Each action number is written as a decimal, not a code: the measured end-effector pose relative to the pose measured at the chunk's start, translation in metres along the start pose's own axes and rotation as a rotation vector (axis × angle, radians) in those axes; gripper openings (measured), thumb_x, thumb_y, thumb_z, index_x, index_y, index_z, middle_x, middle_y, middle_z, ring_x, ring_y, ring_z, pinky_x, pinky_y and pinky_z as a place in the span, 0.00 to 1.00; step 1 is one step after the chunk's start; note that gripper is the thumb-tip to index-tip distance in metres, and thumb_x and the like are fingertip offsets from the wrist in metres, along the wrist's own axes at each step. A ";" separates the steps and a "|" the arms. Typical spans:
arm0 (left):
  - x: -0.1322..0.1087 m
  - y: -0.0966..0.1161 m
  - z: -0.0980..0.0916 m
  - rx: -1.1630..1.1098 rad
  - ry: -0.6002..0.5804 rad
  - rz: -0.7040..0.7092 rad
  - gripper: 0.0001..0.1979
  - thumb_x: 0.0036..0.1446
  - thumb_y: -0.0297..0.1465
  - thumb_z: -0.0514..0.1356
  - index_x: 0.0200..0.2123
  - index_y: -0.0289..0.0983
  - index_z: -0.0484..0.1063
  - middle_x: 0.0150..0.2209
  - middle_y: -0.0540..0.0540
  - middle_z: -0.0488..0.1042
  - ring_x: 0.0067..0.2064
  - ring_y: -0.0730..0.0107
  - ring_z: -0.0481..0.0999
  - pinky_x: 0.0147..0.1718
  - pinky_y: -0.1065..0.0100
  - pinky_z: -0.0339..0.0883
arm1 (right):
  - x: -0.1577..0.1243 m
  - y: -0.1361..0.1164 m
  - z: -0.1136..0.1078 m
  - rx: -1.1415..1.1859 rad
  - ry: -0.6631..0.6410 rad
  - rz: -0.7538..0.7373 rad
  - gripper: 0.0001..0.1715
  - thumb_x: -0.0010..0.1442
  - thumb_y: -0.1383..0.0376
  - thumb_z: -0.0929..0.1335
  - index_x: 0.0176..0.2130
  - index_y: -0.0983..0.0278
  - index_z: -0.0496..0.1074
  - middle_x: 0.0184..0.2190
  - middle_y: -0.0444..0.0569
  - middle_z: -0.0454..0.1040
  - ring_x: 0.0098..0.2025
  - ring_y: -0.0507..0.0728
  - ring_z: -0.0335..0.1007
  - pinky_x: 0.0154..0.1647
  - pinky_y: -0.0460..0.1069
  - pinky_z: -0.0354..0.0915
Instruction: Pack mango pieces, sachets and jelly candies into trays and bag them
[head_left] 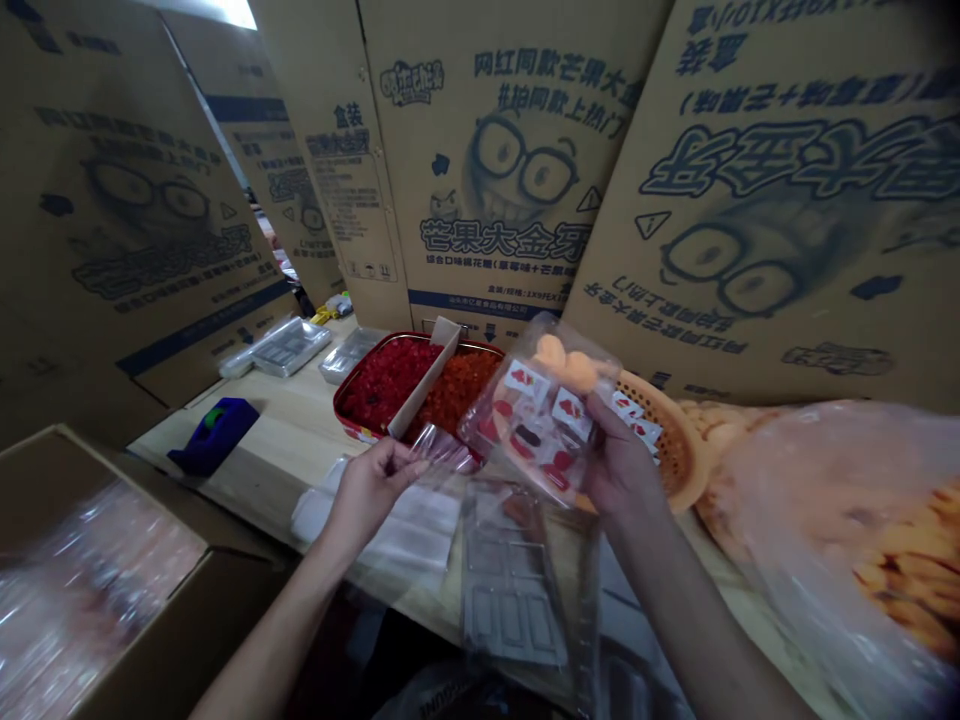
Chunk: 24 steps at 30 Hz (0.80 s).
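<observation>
My right hand (626, 460) grips the side of a clear plastic tray (540, 430), tilted up above the table. In its compartments sit orange round sweets, red pieces, a dark piece and small printed white packets. My left hand (379, 485) is closed, pinching a clear plastic bag (446, 450) whose far end reaches the tray's left side. Whether the tray is inside the bag I cannot tell. Below my left hand lies a stack of flat clear bags (405, 530). An unfilled clear compartment tray (514, 590) lies beneath the held one, near the table's front edge.
A tin (337, 410) of red and orange pieces, split by a cardboard divider (424, 380), stands behind my hands. To the right are an orange basket (686, 445) and a big bag of orange sweets (795, 520). A blue tape dispenser (214, 437) and an open carton (217, 560) are left.
</observation>
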<state>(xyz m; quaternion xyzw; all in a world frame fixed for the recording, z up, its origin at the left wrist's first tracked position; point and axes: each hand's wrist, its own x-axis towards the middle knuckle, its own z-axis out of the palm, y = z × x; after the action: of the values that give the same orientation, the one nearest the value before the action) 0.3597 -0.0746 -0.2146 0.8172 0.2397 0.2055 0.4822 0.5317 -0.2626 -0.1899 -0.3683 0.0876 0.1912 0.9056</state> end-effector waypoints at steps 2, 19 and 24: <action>-0.004 0.005 0.008 -0.150 0.024 -0.046 0.12 0.41 0.36 0.65 0.27 0.35 0.69 0.21 0.53 0.67 0.24 0.75 0.65 0.25 0.74 0.57 | -0.003 0.001 0.010 0.030 -0.046 -0.070 0.07 0.48 0.70 0.68 0.31 0.62 0.73 0.28 0.41 0.77 0.35 0.53 0.74 0.43 0.50 0.70; -0.033 0.011 0.028 -0.418 -0.046 -0.186 0.13 0.36 0.32 0.68 0.28 0.35 0.71 0.23 0.52 0.71 0.25 0.77 0.68 0.26 0.74 0.60 | -0.006 0.023 0.027 0.120 -0.146 -0.103 0.13 0.48 0.69 0.69 0.37 0.61 0.71 0.36 0.44 0.76 0.41 0.54 0.71 0.44 0.52 0.68; -0.034 0.009 0.031 -0.439 -0.064 -0.199 0.13 0.36 0.32 0.69 0.27 0.35 0.71 0.22 0.52 0.71 0.25 0.76 0.68 0.27 0.74 0.61 | -0.006 0.026 0.028 0.077 -0.214 -0.130 0.11 0.48 0.66 0.69 0.36 0.61 0.71 0.36 0.44 0.75 0.43 0.54 0.70 0.46 0.52 0.68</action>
<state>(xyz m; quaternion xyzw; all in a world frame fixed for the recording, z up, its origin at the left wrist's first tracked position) 0.3518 -0.1199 -0.2237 0.6711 0.2534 0.1782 0.6735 0.5156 -0.2273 -0.1847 -0.3158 -0.0264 0.1668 0.9337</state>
